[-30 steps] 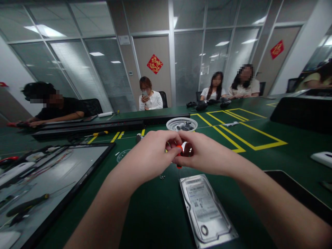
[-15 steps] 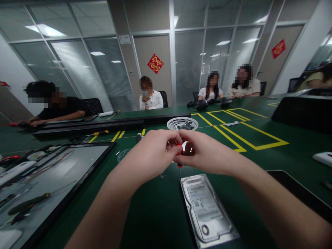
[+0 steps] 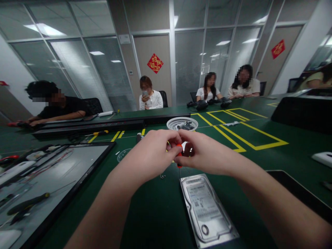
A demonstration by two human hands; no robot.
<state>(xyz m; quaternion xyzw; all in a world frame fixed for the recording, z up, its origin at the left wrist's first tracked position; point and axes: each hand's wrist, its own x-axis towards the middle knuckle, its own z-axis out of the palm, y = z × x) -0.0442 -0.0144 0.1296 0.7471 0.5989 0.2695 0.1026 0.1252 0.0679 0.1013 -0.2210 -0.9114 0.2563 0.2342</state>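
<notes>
Both hands meet over the far left corner of a silver hard drive (image 3: 207,207), which lies label side up on the green table. Between them stands a screwdriver (image 3: 179,162) with a red and black handle, its thin shaft reaching down to that corner. Fingers of my left hand (image 3: 166,148) are closed on the handle from the left. From the right, my right hand (image 3: 194,147) pinches the same handle with bent fingers. Part of the handle is hidden by the fingers. Several small screws (image 3: 162,176) lie left of the drive.
A white basket (image 3: 182,119) with dark parts stands beyond my hands. A framed panel (image 3: 64,173) with tools and cables fills the left side. At the right lies a dark flat device (image 3: 301,190). Several people sit across the green table (image 3: 150,214), marked with yellow tape.
Both hands stay in nearly the same place on the screwdriver. The hard drive has not moved. Across the table, some seated people have shifted their heads slightly.
</notes>
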